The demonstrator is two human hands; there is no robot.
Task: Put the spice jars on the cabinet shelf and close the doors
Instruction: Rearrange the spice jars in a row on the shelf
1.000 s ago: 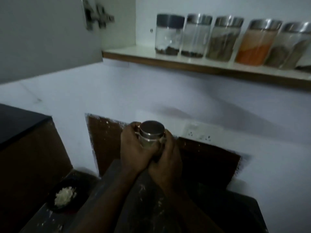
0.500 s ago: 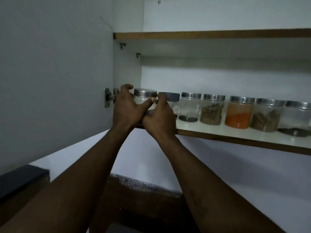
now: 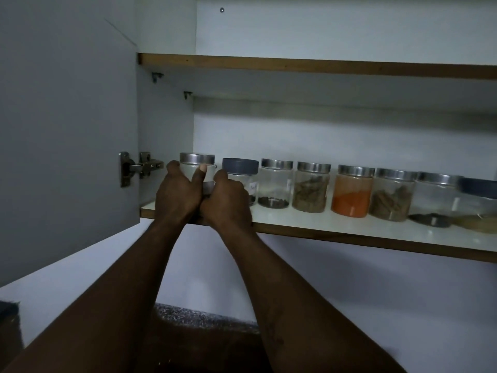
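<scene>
Held jar: steel-lidded jar (image 3: 197, 159), upright, at the far left end of the lower shelf (image 3: 349, 237), close to the cabinet's side wall. Its base is hidden behind the hands, so I cannot tell whether it sits on the board.
Left hand: left hand (image 3: 177, 196) wrapped round the jar's left side, fingers curled behind it, thumb lying up across the front.
Right hand: right hand (image 3: 228, 201) clasps the jar's lower right, fingers curled, heel touching the left hand.
Neighbour: blue-lidded jar (image 3: 240, 166) just beside the held jar on its right, lower part covered by the right knuckles.
Row beyond: jar of dark bits (image 3: 275, 184), jar of brown sticks (image 3: 312, 191), orange powder jar (image 3: 351, 196), jar of bark pieces (image 3: 391, 200), clear jar with a dark layer (image 3: 434, 200), second blue-lidded jar (image 3: 478, 208) cut by the frame edge. All upright, near one another.
Door: left door (image 3: 67, 130) stands open; hinge (image 3: 141, 166) just left of the held jar.
Above: upper shelf (image 3: 295, 66), well above the lids.
Below: pale wall (image 3: 376, 297); dark speckled counter (image 3: 204, 317) between the forearms.
</scene>
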